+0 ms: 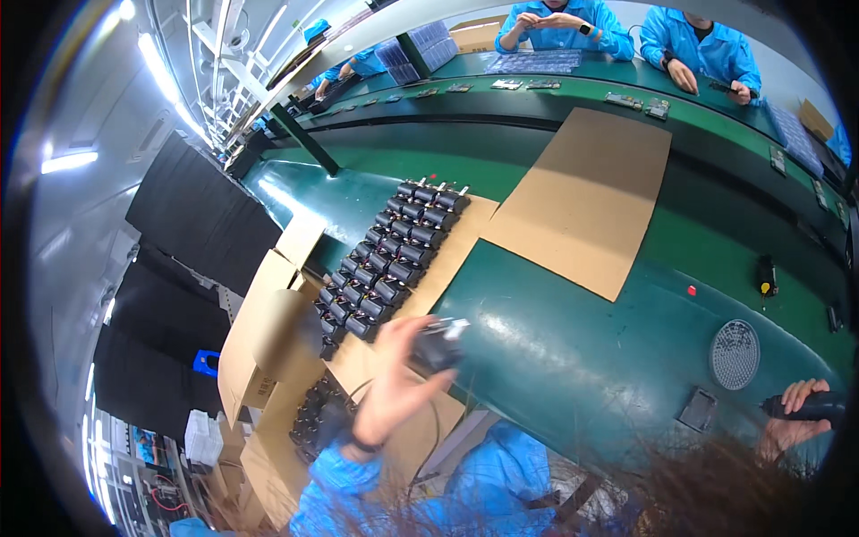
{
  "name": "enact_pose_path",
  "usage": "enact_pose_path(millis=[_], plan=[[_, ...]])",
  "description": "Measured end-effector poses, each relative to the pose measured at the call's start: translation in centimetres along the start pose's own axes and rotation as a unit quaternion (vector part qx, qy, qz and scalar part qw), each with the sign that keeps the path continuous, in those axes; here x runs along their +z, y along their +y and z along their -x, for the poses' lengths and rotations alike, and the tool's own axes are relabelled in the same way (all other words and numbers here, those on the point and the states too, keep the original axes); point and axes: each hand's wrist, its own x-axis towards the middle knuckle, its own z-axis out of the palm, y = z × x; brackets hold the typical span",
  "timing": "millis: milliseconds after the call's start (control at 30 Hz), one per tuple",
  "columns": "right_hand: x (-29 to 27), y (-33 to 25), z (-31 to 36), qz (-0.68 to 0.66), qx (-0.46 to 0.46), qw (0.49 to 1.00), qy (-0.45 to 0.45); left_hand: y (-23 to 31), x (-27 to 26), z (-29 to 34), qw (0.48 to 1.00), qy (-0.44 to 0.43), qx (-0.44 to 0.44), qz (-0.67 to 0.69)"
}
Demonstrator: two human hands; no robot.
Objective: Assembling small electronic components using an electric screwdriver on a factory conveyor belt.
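My left hand (394, 376) is closed round a black part (437, 351) with a silvery-white end, blurred by motion. It is just beside rows of black cylindrical parts (389, 255) with short wires, lined up on cardboard. At the far right, my right hand (792, 421) grips a black electric screwdriver (810, 407); its tail end runs out of view. To the left of that hand are a small dark square tray (697, 410) and a round grey perforated dish (735, 354) on the green bench.
An open cardboard box (255, 331) with more black parts (318, 416) stands at the left. A flat cardboard sheet (591, 192) reaches across to the conveyor (483, 103), which carries circuit boards (624, 100). Co-workers in blue (573, 27) sit beyond it. A black-and-yellow tool (767, 277) lies at right.
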Motion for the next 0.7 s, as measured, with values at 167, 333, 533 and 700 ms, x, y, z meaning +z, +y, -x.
enact_pose_path(millis=[167, 333, 533, 700], plan=[[0.3, 1.1, -0.6, -0.004, 0.030, 0.999, -0.033, -5.9, -8.2, 7.5, 0.972, 0.129, -0.186, -0.068], [-0.3, 1.4, -0.5, 0.006, 0.016, 0.999, -0.042, -11.5, -7.1, 8.4, 0.950, 0.152, -0.230, -0.145], [-0.2, 0.5, -0.5, -0.024, 0.032, 0.996, -0.075, -13.0, -6.1, 7.0, 0.939, 0.165, -0.147, -0.265], [1.0, 0.3, -0.3, -0.014, 0.015, 0.996, -0.082, -13.6, -5.6, 6.1, 0.931, 0.178, -0.169, -0.272]])
